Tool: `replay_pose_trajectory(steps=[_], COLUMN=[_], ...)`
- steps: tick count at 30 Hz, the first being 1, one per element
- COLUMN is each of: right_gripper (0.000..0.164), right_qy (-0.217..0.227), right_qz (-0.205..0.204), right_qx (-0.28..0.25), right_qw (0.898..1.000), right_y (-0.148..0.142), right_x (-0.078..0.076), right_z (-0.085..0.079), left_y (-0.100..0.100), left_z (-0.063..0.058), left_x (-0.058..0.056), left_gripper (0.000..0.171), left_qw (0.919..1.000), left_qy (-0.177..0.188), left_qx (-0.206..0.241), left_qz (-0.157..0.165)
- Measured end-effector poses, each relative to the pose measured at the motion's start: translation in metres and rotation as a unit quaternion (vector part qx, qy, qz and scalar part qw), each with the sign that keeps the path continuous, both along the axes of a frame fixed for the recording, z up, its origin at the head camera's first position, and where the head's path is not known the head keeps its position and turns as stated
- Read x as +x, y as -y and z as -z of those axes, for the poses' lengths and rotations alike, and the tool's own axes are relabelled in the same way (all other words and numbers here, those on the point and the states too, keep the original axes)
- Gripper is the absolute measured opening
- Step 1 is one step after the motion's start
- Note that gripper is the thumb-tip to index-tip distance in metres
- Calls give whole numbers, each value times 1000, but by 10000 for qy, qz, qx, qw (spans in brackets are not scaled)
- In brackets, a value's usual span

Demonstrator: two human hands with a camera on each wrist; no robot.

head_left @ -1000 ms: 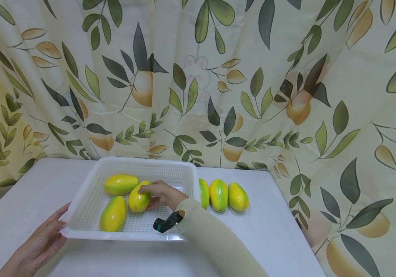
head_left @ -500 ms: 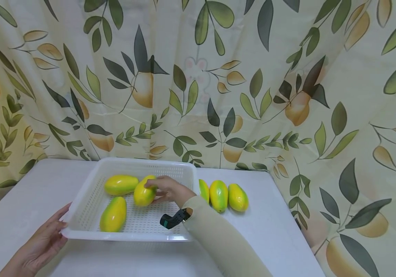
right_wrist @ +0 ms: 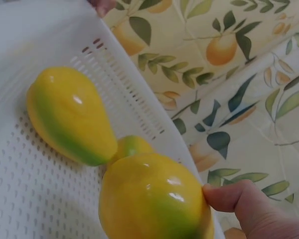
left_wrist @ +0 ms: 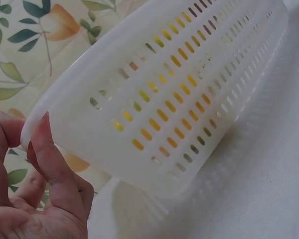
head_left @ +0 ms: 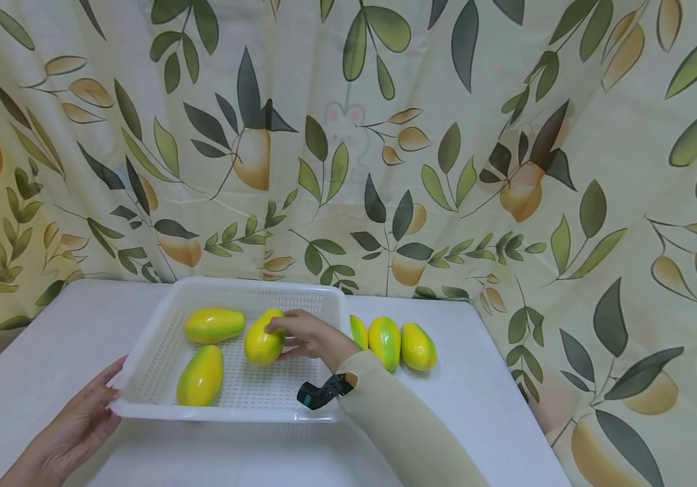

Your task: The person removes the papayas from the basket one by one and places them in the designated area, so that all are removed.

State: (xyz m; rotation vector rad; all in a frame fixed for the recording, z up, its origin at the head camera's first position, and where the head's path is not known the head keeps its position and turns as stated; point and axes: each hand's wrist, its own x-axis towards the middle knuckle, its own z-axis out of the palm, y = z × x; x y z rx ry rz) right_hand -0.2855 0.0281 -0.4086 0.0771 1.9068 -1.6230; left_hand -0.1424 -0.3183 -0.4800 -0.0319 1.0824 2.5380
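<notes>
A white perforated plastic basket (head_left: pixel 220 413) sits on the table. My left hand (head_left: pixel 77 423) pinches its near left corner; the left wrist view shows thumb and fingers on the rim. Inside the basket, my right hand (head_left: pixel 312 336) grips a glossy yellow-green papaya (head_left: pixel 261 340), with the thumb (right_wrist: pixel 224 196) against its side in the right wrist view. Two more papayas lie in the left half: one lengthwise at the back (head_left: pixel 214 325), another nearer the front (head_left: pixel 200 375). Whether the held papaya touches the basket floor I cannot tell.
Outside the basket's right wall stand three papayas in a row: a partly hidden one (head_left: pixel 358 333), a middle one (head_left: pixel 384 343) and a right one (head_left: pixel 418 347). The white-covered table (head_left: pixel 464 406) ends at a leaf-and-fruit patterned curtain (head_left: pixel 348 223).
My right hand has carried the gripped papaya rightward, away from the other two in the basket. The left hand keeps its hold on the corner.
</notes>
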Motion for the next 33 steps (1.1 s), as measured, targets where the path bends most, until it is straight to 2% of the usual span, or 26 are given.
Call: replay_pose_trajectory(steps=[3, 9, 16, 21, 26, 33], right_gripper=[56, 58, 58, 63, 72, 74], right_qy=[-46, -7, 140, 208, 256, 246], right_qz=[-74, -129, -157, -91, 33, -11], right_qx=[-97, -212, -314, -340, -264, -305], right_qw=[9999, 9997, 9993, 9992, 9993, 9992], right_y=[-3, -12, -21, -27, -32, -35], right_x=[4, 10, 16, 20, 24, 29], right_z=[0, -2, 0, 4, 6, 3], left_y=[0, -1, -1, 0, -1, -1], left_z=[0, 0, 0, 1, 0, -1], left_x=[0, 1, 0, 1, 1, 3], left_gripper=[54, 55, 53, 54, 54, 54], left_qw=[10000, 9999, 9999, 9999, 10000, 10000], left_qy=[14, -122, 21, -88, -40, -51], left_qx=[-44, 62, -140, -61, -77, 16], left_qz=[-42, 67, -74, 48, 18, 74])
